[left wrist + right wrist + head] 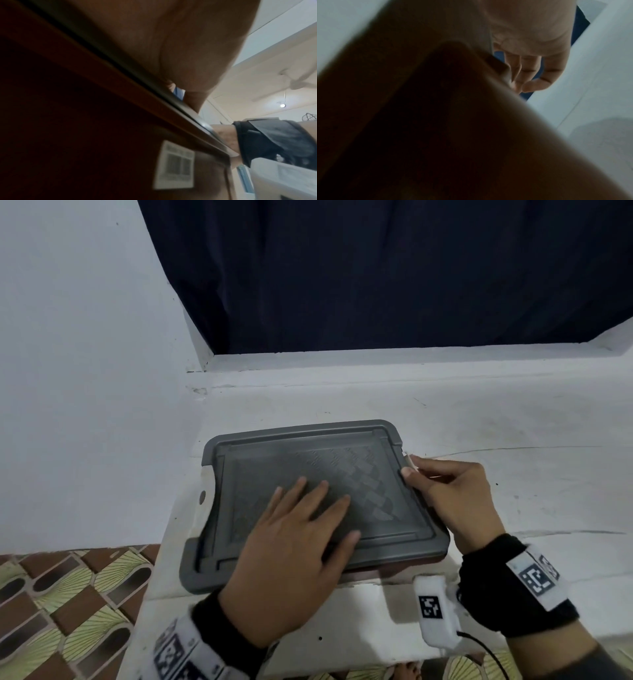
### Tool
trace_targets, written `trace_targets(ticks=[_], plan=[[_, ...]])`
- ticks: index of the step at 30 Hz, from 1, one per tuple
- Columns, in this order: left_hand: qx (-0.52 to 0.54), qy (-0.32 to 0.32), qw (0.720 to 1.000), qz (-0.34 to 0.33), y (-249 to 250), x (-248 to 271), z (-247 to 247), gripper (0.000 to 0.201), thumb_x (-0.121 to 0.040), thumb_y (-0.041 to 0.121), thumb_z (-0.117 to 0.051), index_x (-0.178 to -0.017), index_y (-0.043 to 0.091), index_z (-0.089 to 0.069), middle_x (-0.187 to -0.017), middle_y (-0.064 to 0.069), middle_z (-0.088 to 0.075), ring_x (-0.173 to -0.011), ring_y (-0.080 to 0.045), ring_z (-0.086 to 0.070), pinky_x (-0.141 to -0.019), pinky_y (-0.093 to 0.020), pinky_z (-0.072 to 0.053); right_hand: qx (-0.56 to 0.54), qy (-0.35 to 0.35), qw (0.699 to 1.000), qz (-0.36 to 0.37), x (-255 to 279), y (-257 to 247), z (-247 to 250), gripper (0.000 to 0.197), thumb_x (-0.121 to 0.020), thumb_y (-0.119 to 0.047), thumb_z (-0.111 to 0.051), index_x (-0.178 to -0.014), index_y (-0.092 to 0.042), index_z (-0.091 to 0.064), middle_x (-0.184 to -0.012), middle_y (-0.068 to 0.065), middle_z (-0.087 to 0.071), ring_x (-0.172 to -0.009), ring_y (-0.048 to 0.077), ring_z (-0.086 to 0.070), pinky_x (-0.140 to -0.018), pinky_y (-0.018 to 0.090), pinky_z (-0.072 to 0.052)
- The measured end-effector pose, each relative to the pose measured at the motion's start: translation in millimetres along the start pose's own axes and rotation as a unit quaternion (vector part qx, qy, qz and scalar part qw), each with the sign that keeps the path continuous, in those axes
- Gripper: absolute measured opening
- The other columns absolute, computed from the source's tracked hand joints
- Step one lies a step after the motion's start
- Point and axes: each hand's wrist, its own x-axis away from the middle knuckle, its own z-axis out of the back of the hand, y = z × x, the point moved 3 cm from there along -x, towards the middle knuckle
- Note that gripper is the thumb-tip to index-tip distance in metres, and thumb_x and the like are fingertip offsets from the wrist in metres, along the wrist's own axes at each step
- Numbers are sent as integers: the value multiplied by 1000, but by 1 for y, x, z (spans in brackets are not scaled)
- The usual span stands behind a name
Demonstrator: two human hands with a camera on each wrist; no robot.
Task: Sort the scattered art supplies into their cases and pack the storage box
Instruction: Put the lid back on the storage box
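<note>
Nearest my head view were the two wrists, each wrapped in a black band (pixel 513 587) carrying white marker tags. My left hand (pixel 291 556) lay flat, fingers straight and spread, palm down on the grey lid (pixel 260 460) of the storage box (pixel 102 135). That grip was open and only pressing. My right hand (pixel 452 498) held the lid's right edge, thumb on top and fingers curled down over the side; in the right wrist view those fingers (pixel 530 73) bent against the box's rim.

I saw the lid seated on the box, covering it fully, so I could not tell what lay inside. In the left wrist view the box wall showed dark reddish brown, with a white barcode label (pixel 175 165) stuck on it. A white latch (pixel 205 491) sat at the lid's left edge.

I found the box standing on a white counter (pixel 513 440), near its left end. A white wall (pixel 85 371) stood to the left, a dark blue curtain (pixel 376 275) hung beyond, and a patterned tile floor (pixel 68 611) showed at lower left.
</note>
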Motion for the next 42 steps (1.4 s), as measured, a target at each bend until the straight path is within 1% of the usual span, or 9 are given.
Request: trace_targets(ticks=[3,7,10,13,15,18,21,30,42], plan=[[-1,-23,999,-28,22,-13,-7,63,-96,69,-11,-152,43,-26,-165,8,-17,-154,-19,2,-125,-39,2,-56,-14,998,-32,4,-1,2,22,-77,-15,-83,-99,-18,-78,-85,5,-74,-76,15,-70,-62,23,-53],[-9,-30,997,-66,48,-26,-20,63,-97,71,-14,-148,43,-36,-164,-1,-23,-154,-26,-6,-125,-47,-4,-55,-39,996,-53,3,1,5,23,-78,-21,-83,-99,-20,-73,-82,5,-68,-67,13,-67,-54,20,-49],[-62,-21,993,-98,60,-30,-30,63,-98,71,-22,-142,37,-50,-156,-7,-41,-148,-31,-31,-120,-49,-26,-41,-69,995,-63,-1,3,8,25,-80,-26,-81,-102,-20,-71,-85,7,-70,-65,11,-65,-54,19,-47],[-84,-5,989,-120,65,-31,-38,62,-100,66,-28,-138,26,-56,-148,-7,-52,-141,-26,-44,-113,-43,-41,-32,-107,991,-75,-9,5,14,25,-83,-33,-78,-102,-19,-71,-85,7,-74,-79,15,-70,-69,30,-54],[-89,1,988,-124,66,-30,-40,64,-101,65,-26,-139,24,-55,-149,-5,-51,-142,-24,-42,-114,-40,-39,-48,-136,985,-95,-15,10,17,22,-87,-29,-74,-103,-14,-72,-87,10,-74,-83,20,-70,-74,34,-56],[-93,13,986,-139,67,-29,-40,62,-101,64,-28,-138,24,-58,-149,0,-51,-143,-20,-41,-114,-37,-40,-74,-179,973,-122,-17,20,16,18,-94,-14,-63,-93,4,-67,-81,12,-67,-71,22,-62,-59,26,-51],[-86,29,983,-157,70,-29,-37,58,-101,60,-34,-135,22,-61,-145,4,-55,-140,-16,-45,-111,-34,-43,-64,-199,972,-106,-18,24,14,19,-96,-10,-58,-83,-2,-68,-73,7,-62,-65,16,-57,-53,21,-48],[6,122,979,-162,85,-19,-35,34,-97,38,-62,-120,16,-72,-131,5,-66,-125,0,-56,-106,-21,-45,-25,-226,968,-105,-34,27,13,13,-91,-8,-64,-82,0,-69,-75,9,-67,-71,20,-59,-62,29,-49],[3,141,971,-195,87,-17,-36,32,-95,32,-67,-119,10,-73,-125,0,-69,-121,-6,-61,-100,-25,-51,48,-202,976,-64,-33,21,7,19,-93,-7,-56,-80,2,-67,-70,9,-62,-67,21,-56,-57,31,-48]])
